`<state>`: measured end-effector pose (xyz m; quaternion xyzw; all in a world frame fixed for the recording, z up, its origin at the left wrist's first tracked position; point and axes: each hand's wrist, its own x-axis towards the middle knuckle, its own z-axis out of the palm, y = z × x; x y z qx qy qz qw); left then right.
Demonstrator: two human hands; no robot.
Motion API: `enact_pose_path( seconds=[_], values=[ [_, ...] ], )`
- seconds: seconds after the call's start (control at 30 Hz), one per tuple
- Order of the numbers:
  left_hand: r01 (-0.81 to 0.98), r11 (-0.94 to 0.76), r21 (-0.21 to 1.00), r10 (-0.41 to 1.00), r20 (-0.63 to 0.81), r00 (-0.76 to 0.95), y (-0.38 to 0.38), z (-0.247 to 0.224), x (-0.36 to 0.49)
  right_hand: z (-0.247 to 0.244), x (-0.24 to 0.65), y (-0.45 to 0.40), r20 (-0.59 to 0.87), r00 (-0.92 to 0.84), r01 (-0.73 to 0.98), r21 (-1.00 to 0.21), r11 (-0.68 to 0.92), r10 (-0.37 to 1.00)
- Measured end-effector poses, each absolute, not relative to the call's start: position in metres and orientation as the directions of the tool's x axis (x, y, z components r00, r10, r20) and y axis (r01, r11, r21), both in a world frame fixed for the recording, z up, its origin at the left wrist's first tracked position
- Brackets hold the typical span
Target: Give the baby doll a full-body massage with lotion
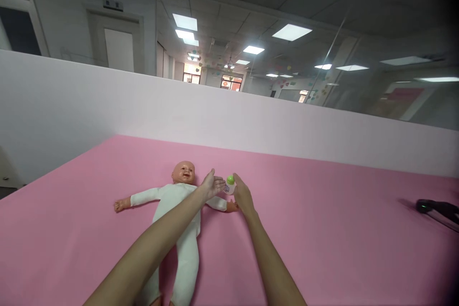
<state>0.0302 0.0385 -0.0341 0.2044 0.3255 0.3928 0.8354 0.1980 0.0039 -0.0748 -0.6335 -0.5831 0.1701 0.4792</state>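
A small baby bottle [230,186] with a bright green cap is in my right hand [244,196], whose fingers are partly hidden behind it. My left hand [213,184] is open, palm turned toward the bottle and fingers stretched out close to its side. Whether those fingertips touch the bottle, I cannot tell. Below and left of both hands lies a baby doll [179,203] in a white suit, on its back with its arms spread. My left forearm crosses over the doll's body and covers part of it.
The doll lies on a pink padded tabletop [322,229]. A low white wall [215,114] runs along its far side, with glass above. At the right edge sits a black device [435,208] with a small green light and a cable.
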Motion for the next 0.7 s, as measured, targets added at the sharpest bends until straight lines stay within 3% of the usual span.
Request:
enact_pose_path(
  seconds=[0.2,0.4,0.6,0.7],
  values=[
    [-0.598,0.582,0.551,0.813,-0.384,0.438,0.040,-0.048,0.055,-0.097,0.204,0.010,0.408,0.109,0.616,-0.744,0.261,0.907],
    [-0.620,0.583,0.526,0.812,-0.391,0.433,0.039,-0.051,0.055,-0.103,0.201,0.013,0.437,0.126,0.644,-0.719,0.262,0.891],
    [-0.611,0.594,0.524,0.804,-0.411,0.429,0.027,-0.038,0.040,-0.079,0.200,0.002,0.448,0.116,0.630,-0.723,0.283,0.886],
    [-0.631,0.530,0.566,0.846,-0.304,0.438,0.008,-0.024,0.037,-0.068,0.164,-0.010,0.478,0.146,0.520,-0.782,0.344,0.866]
  ],
)
